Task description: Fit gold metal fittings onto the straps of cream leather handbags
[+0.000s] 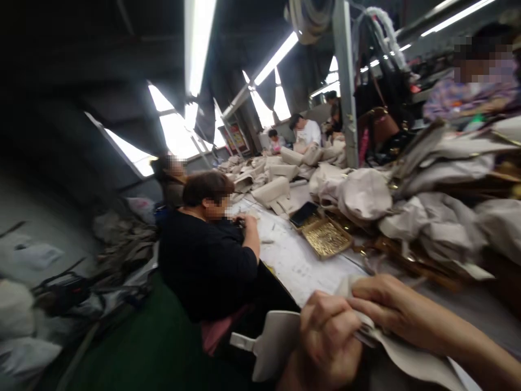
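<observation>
Low in the head view, my left hand (331,331) is closed around part of a light beige bag piece (277,339), whose flap with a small tab sticks out to the left. My right hand (380,304) pinches a folded edge of the same piece, just right of my left hand and close to it. More of the beige material hangs below my right wrist. The fingertips of both hands are partly hidden by the folds.
A box of small gold-coloured metal parts (328,238) stands on the white table (285,255), beside a dark phone (304,214). Beige bags (364,193) are heaped behind it. A person in black (207,260) sits at the left; other people work farther back.
</observation>
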`<state>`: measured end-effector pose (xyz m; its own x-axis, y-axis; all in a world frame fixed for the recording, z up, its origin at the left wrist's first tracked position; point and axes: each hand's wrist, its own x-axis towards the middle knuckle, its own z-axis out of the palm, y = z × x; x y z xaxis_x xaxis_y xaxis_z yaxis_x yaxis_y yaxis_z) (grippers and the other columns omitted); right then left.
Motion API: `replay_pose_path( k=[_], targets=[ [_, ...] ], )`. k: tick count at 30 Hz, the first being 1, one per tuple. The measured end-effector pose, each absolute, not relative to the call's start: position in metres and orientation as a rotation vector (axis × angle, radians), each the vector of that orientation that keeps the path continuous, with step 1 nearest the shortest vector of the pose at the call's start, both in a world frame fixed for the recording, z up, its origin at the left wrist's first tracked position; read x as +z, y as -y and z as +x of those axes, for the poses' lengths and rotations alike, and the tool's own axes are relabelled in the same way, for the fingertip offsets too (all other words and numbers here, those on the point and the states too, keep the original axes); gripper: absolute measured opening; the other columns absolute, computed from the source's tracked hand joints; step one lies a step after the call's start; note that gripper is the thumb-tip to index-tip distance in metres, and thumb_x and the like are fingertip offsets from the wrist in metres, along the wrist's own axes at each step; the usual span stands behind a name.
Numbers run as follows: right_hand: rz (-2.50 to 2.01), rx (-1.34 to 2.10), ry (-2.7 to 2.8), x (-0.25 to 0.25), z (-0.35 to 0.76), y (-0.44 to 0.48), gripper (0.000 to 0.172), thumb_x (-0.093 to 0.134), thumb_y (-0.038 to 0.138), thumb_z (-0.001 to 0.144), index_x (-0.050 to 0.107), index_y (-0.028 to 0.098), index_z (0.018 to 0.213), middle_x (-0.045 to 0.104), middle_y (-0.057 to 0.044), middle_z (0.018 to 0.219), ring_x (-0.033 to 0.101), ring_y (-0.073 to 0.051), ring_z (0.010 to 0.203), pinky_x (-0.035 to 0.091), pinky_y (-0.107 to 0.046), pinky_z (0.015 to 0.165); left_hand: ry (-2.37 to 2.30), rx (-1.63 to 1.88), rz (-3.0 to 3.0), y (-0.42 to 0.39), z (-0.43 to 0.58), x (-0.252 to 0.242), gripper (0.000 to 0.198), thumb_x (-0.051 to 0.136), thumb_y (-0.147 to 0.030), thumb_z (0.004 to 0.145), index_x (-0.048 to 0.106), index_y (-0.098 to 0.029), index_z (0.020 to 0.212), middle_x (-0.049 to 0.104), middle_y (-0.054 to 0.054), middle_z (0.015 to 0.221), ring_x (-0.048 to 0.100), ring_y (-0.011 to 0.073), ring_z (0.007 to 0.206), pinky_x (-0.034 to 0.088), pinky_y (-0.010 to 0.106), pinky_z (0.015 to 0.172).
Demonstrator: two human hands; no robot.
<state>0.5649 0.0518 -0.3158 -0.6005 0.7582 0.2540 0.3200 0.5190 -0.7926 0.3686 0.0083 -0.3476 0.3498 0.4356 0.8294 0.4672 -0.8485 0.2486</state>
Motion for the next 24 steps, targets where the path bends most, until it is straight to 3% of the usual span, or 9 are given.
replay_pose_path(
  k=[3, 6, 11, 13, 17, 21, 24],
  targets=[
    [-0.897, 1.111, 2.16, -0.321, 0.574, -0.051, 0.058, 0.051, 0.059, 0.101, 0.041, 0.018, 0.061, 0.034, 0.006, 0.06, 0.03, -0.009, 0.056, 0.021, -0.025, 0.05, 0.814, -1.602, -2.519, -0.013, 0.373, -0.344, 0.036, 0.064, 0.003, 0.083, 0.061, -0.019, 0.111, 0.067, 0.006, 0.097, 0.067, 0.0176, 0.088, 0.062, 0.032, 0.08],
    [-0.856, 1.14, 2.135, -0.32, 0.573, -0.06, 0.056, 0.052, 0.055, 0.101, 0.042, 0.018, 0.06, 0.034, 0.006, 0.059, 0.03, -0.009, 0.055, 0.021, -0.025, 0.05, 0.832, -1.57, -2.528, -0.014, 0.373, -0.338, 0.031, 0.066, 0.002, 0.084, 0.062, -0.018, 0.107, 0.067, 0.006, 0.099, 0.068, 0.0166, 0.094, 0.061, 0.029, 0.085],
    [-0.871, 0.99, 2.182, -0.325, 0.57, -0.07, 0.053, 0.053, 0.045, 0.103, 0.045, 0.017, 0.059, 0.033, 0.007, 0.055, 0.03, -0.008, 0.053, 0.023, -0.024, 0.052, 0.913, -1.532, -2.527, -0.021, 0.373, -0.343, 0.03, 0.066, 0.001, 0.085, 0.061, -0.02, 0.107, 0.066, 0.005, 0.1, 0.068, 0.0151, 0.094, 0.06, 0.028, 0.088],
    [-1.018, 0.77, 2.135, -0.326, 0.576, -0.075, 0.049, 0.054, 0.042, 0.103, 0.052, 0.017, 0.061, 0.041, 0.006, 0.057, 0.037, -0.009, 0.055, 0.026, -0.025, 0.055, 0.964, -1.51, -2.567, -0.035, 0.374, -0.347, 0.029, 0.064, -0.001, 0.086, 0.06, -0.02, 0.108, 0.068, 0.006, 0.105, 0.069, 0.0171, 0.102, 0.06, 0.031, 0.093],
    [-1.204, 0.301, 1.833, -0.319, 0.594, -0.058, 0.026, 0.055, 0.035, 0.104, 0.071, 0.019, 0.091, 0.068, -0.004, 0.087, 0.06, -0.018, 0.083, 0.041, -0.027, 0.072, 1.258, -1.393, -2.627, -0.071, 0.369, -0.352, 0.044, 0.055, 0.003, 0.084, 0.057, -0.021, 0.12, 0.068, 0.01, 0.126, 0.066, 0.0208, 0.119, 0.056, 0.036, 0.103],
    [-0.948, 0.498, 1.964, -0.313, 0.589, 0.005, 0.02, 0.052, 0.028, 0.106, 0.069, 0.026, 0.119, 0.072, -0.001, 0.1, 0.067, -0.014, 0.083, 0.046, -0.024, 0.071, 1.475, -1.155, -2.647, -0.095, 0.361, -0.355, 0.05, 0.051, 0.005, 0.081, 0.063, -0.021, 0.121, 0.074, 0.006, 0.118, 0.07, 0.0201, 0.112, 0.055, 0.035, 0.103],
    [-0.845, 0.64, 2.209, -0.32, 0.563, 0.05, 0.021, 0.058, 0.024, 0.103, 0.064, 0.027, 0.122, 0.071, 0.001, 0.124, 0.072, -0.015, 0.083, 0.05, -0.025, 0.066, 1.504, -1.049, -2.632, -0.1, 0.36, -0.352, 0.045, 0.05, 0.004, 0.08, 0.067, -0.02, 0.114, 0.074, 0.006, 0.116, 0.069, 0.0211, 0.112, 0.054, 0.035, 0.104]
  ],
)
